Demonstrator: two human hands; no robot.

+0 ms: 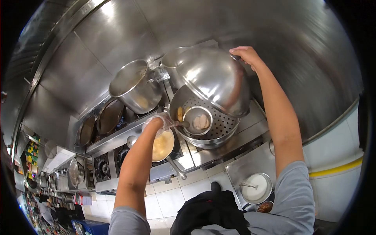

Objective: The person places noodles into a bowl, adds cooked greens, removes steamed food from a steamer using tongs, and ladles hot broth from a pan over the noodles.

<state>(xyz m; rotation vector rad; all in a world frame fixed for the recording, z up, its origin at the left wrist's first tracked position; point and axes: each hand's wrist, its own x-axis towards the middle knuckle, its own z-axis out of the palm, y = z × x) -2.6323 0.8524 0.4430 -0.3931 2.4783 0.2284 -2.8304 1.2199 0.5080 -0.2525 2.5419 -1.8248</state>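
Note:
My right hand (244, 56) grips the small knob of a large domed metal lid (217, 78), which is tilted up over a perforated steamer pot (227, 123). In a clear plastic glove, my left hand (159, 122) is closed on the handle of a small strainer (198, 120). The strainer holds pale pieces (201, 121) and is over the perforated steamer tray. Yellowish-brown pieces (180, 113) lie beside it at the left of the tray. Below my left hand, a pan (163, 145) with pale yellow contents sits on the stove, its handle pointing toward me.
A tall metal pot (135, 88) stands on the back burner, with dark round pans (110, 116) to its left. At the lower right, a bowl of white contents (256, 188) rests on a metal counter (239, 172). Another person (45, 209) is far off at the lower left.

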